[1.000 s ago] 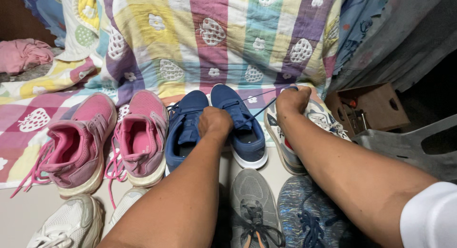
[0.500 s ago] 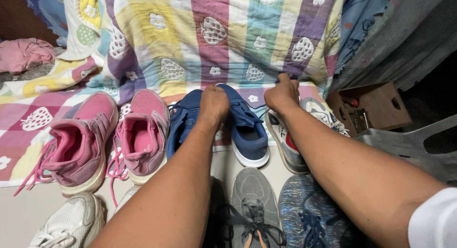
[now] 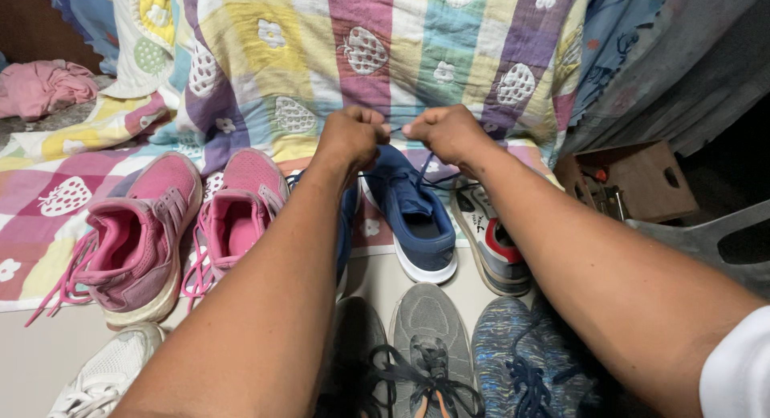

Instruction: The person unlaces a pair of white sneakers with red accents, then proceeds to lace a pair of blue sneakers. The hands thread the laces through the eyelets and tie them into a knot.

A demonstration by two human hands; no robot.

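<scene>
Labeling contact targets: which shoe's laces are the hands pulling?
The navy shoe right of the left forearm. Left hand and right hand pinch its dark laces above it; the pink shoes lie untouched.

2 pink sneakers (image 3: 172, 225) are lying on a striped quilt (image 3: 417, 41); a cardboard box (image 3: 634, 181) is sitting beside.

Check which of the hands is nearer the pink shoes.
Left. The left hand is fisted just right of the pink shoes, above the blue shoe. The right hand sits farther right, beyond the left hand, near the white sneaker.
</scene>
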